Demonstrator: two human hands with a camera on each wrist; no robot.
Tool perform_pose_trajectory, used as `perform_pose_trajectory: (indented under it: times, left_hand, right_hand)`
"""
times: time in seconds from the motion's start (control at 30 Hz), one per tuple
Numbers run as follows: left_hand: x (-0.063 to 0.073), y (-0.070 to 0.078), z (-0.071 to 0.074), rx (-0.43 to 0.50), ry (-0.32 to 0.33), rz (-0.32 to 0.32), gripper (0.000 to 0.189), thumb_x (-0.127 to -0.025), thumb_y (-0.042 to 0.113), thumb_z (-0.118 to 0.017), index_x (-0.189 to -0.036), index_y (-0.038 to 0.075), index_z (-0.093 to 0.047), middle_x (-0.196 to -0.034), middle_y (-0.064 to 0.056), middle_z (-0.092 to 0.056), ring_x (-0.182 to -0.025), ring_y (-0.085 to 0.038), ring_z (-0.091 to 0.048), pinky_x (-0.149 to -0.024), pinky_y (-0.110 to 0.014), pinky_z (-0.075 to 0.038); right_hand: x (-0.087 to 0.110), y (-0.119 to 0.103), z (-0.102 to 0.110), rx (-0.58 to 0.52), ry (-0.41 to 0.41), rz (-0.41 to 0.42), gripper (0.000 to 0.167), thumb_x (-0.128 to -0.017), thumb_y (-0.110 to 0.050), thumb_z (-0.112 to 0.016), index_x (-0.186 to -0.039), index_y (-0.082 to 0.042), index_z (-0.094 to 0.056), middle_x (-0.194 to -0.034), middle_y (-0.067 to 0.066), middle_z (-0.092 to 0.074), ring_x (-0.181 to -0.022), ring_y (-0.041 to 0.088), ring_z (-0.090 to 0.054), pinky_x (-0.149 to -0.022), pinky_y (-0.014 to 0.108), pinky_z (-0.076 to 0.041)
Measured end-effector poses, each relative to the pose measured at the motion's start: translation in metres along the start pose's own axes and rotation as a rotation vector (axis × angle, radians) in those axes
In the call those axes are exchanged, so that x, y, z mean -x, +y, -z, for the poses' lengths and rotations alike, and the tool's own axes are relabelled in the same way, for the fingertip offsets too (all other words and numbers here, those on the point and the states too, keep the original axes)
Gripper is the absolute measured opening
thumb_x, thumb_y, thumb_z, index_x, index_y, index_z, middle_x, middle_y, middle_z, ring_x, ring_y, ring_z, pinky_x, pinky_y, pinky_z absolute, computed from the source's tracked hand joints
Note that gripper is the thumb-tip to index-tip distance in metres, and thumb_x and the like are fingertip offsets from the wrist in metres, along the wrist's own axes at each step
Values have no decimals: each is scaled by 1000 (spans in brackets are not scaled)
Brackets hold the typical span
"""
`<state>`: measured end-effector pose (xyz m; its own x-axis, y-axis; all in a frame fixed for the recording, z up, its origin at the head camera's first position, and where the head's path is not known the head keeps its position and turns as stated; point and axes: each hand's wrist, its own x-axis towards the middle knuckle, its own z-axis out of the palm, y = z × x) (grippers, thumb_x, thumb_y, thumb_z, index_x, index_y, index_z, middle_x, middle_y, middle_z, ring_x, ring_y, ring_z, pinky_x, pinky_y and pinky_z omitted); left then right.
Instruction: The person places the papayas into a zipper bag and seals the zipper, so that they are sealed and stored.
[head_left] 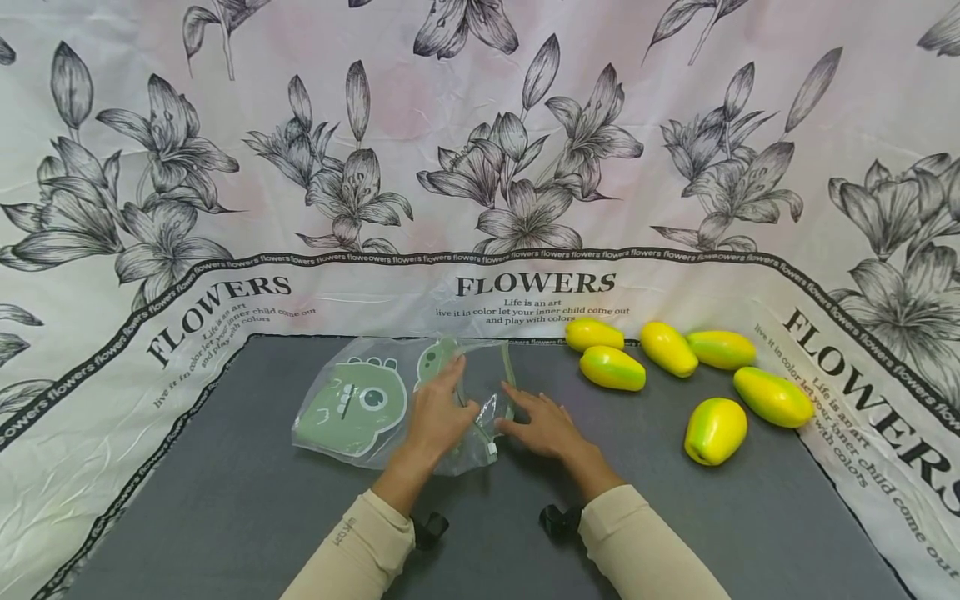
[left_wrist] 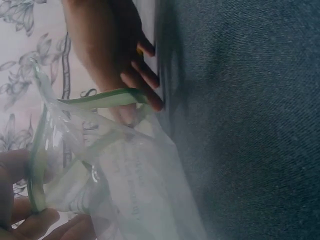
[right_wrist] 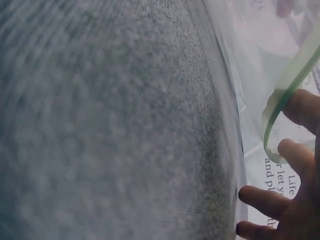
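Observation:
A clear zip bag [head_left: 420,450] printed with green cartoon dinosaurs lies on the grey table, its green-edged mouth to the right. My left hand [head_left: 438,412] is over the bag near that mouth; in the left wrist view its fingers [left_wrist: 32,225] grip the green zip strip [left_wrist: 37,165], which stands spread apart. The right hand [head_left: 547,423] is at the mouth's right edge, thumb and forefinger touching the strip. In the right wrist view its other fingers [right_wrist: 262,200] stretch out straight beside the table surface. No contents show in the bag.
Several yellow-green mangoes [head_left: 716,431] lie to the right on the grey table [head_left: 225,500], some by the back edge. A flower-printed cloth [head_left: 525,292] stands behind the table and along its sides. Black straps [head_left: 561,522] are at both wrists.

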<state>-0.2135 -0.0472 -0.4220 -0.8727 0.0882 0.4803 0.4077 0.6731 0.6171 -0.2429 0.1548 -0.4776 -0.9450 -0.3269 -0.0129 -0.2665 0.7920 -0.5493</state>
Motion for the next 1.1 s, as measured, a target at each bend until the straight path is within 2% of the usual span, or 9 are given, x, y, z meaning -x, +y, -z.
perform_pose_trajectory:
  times: [0.07,0.17,0.37,0.53,0.73,1.1]
  left_hand:
    - [0,-1,-1,-6,-5,4,67,-70,4,-69,-135,-3,-54,-141,-13,-48,-90,-30,-67,-66,-39,-54]
    - [0,0,-1,-11,-4,7,67,-70,4,-70,-135,-3,-54,-141,-14,-49,-101,-33,-64,-78,-45,-53]
    - [-2,-1,-2,0,2,19,68,-70,4,-69,-136,-3,-52,-141,-13,-48,-122,-38,-48,-92,-47,-46]
    - [-4,0,-2,-3,21,16,67,-71,6,-68,-135,-3,-53,-141,-12,-48,-123,-37,-49,-92,-48,-46]
    - [-6,-1,-1,5,24,9,67,-71,7,-67,-136,-4,-52,-142,-13,-48,-123,-38,-48,-93,-48,-46]
    - [-5,-2,-1,2,21,14,67,-72,6,-68,-136,-3,-52,-142,-13,-47,-123,-38,-48,-91,-48,-47]
  right_hand:
    - [1,0,1,-25,9,28,70,-91,-55,-54,-152,-28,-34,-150,9,-38,-136,48,-25,-102,70,-15]
    - [2,2,4,-55,44,80,69,-92,-51,-56,-151,-23,-36,-149,9,-40,-135,44,-30,-105,65,-19]
    - [6,4,13,-91,130,128,70,-90,-47,-62,-150,-21,-38,-146,10,-43,-131,35,-40,-105,54,-31]
    - [8,5,27,-83,178,149,70,-89,-45,-64,-150,-22,-38,-146,10,-44,-130,34,-42,-104,54,-33]
    - [12,8,49,-74,233,158,69,-89,-44,-64,-150,-20,-40,-146,11,-44,-132,36,-39,-105,57,-29]
    - [15,19,84,-110,432,153,66,-89,-36,-67,-146,-11,-45,-145,13,-44,-133,34,-38,-106,54,-28]
